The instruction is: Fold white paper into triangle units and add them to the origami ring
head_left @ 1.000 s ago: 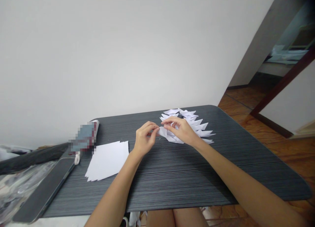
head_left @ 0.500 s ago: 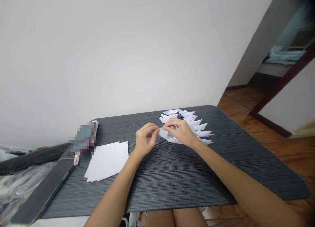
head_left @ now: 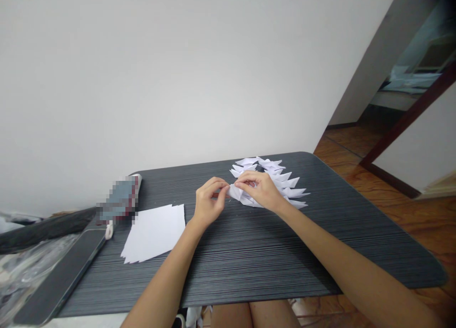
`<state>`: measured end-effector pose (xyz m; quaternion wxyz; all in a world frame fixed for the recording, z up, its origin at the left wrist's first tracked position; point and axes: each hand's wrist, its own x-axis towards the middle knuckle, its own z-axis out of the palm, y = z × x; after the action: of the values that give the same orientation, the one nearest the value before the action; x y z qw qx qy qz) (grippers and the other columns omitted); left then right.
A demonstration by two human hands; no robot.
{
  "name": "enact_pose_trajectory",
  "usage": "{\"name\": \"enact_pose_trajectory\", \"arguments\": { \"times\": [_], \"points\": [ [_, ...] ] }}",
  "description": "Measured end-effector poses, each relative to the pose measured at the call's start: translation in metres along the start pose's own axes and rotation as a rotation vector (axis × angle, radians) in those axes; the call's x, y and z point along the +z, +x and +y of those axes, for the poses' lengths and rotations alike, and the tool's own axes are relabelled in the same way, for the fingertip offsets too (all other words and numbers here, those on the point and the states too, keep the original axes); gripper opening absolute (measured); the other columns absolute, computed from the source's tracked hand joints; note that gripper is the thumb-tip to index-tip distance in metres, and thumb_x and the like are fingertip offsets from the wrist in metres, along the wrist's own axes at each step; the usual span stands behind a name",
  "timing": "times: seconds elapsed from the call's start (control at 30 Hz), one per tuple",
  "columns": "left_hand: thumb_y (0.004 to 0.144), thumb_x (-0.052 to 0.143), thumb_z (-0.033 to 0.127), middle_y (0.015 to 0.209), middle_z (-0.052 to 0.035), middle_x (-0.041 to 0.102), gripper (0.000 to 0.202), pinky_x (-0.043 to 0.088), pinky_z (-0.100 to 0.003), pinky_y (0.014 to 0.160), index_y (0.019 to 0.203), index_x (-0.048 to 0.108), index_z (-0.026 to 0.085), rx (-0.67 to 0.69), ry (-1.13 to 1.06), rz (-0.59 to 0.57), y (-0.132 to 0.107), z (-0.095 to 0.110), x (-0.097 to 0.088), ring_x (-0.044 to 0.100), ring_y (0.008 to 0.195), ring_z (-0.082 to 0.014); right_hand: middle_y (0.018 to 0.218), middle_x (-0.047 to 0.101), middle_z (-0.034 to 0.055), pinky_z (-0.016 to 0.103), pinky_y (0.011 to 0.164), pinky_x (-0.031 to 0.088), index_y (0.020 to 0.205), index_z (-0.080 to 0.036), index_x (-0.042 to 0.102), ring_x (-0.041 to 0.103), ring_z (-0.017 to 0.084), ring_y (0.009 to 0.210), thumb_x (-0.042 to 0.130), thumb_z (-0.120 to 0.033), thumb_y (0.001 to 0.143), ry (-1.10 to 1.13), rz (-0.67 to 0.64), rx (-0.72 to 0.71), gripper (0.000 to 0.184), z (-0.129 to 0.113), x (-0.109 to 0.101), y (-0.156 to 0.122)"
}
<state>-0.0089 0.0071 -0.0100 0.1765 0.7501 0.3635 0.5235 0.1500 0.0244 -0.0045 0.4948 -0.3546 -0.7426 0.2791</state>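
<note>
Both hands meet over the middle of a dark striped table. My left hand pinches one end of a small folded white paper piece. Over the same piece, my right hand has its fingers curled and pinched on the other side. Just behind my right hand lies a curved row of several folded white paper triangles, points fanned outward to the right.
A loose stack of white square sheets lies left of my hands. A dark phone rests at the table's left edge, with a blurred-out object behind it. A wooden floor and doorway lie to the right.
My right hand's fingers have curled in closer over the paper piece; the hands and paper otherwise hold the same spot.
</note>
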Motion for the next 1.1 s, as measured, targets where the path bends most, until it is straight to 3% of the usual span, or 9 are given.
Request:
{"name": "enact_pose_trajectory", "arguments": {
  "times": [0.77,1.1],
  "points": [
    [0.078,0.049,0.014,0.073,-0.0034,0.055,0.012,0.051,-0.016,0.048,0.071,0.058,0.014,0.046,0.040,0.085,-0.0015,0.0016,0.0013,0.053,0.064,-0.0093,0.071,0.062,0.0040,0.025,0.054,0.037,0.067,-0.016,0.065,0.052,0.013,0.064,0.057,-0.021,0.074,0.020,0.046,-0.029,0.011,-0.0026,0.0019,-0.0008],
    [0.076,0.049,0.006,0.072,-0.0035,0.056,0.011,0.046,-0.014,0.048,0.073,0.057,0.014,0.214,0.204,0.163,-0.0023,0.0007,0.0002,0.053,0.064,-0.0084,0.072,0.061,0.0044,0.025,0.053,0.039,0.068,-0.016,0.064,0.053,0.013,0.065,0.056,-0.021,0.075,0.014,0.086,-0.062,0.012,-0.0073,0.0046,-0.0023]
  ]
}}
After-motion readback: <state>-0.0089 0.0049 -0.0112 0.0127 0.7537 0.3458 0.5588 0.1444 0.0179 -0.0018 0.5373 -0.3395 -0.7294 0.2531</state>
